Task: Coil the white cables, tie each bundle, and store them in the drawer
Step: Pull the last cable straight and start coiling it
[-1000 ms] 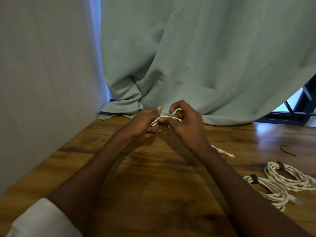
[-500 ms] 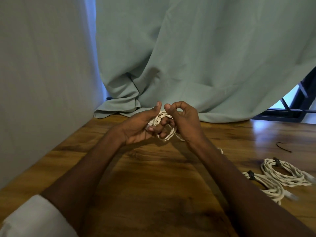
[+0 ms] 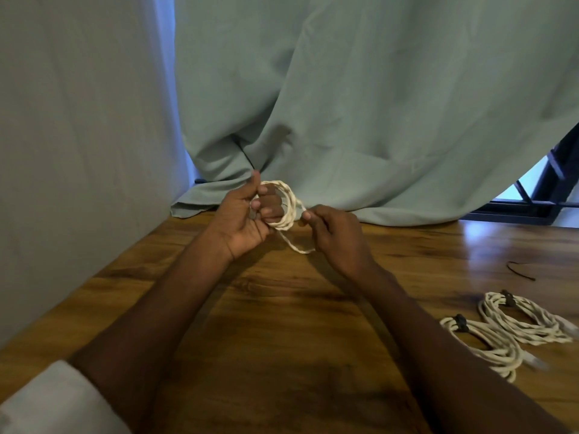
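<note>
White cable coil [image 3: 286,205] wraps the left hand's [image 3: 242,220] curled fingers; right hand [image 3: 335,236] pinches its strand.

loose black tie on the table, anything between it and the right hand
Nothing visible. The thin black tie lies alone on the brown wooden table, right of the right hand, bare wood between. That hand pinches the white braided cable, coiled round the left hand.
</note>
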